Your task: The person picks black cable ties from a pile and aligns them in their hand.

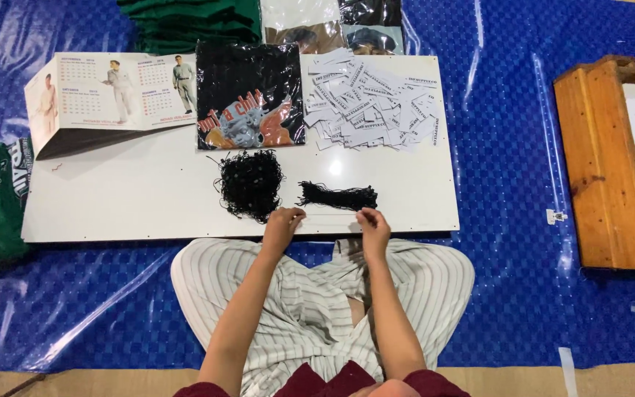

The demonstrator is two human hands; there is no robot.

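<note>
Your left hand (pixel 282 223) and right hand (pixel 372 223) rest at the white surface (pixel 148 198) edge, each grip pinching a thin black string (pixel 328 215) near the straight bundle (pixel 338 195) and tangled pile (pixel 250 184).

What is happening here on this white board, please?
A person sits cross-legged at a low white board. The left hand rests by a tangled pile of black strings; the right hand is beside a straighter black bundle. Behind lie paper tags and a bagged black shirt.

On the surface (pixel 148 198), a tangle of strings (pixel 250 184) lies left of the string bundle (pixel 338 195); paper tags (pixel 372 99) behind the bundle, calendar (pixel 108 92) far left.
</note>
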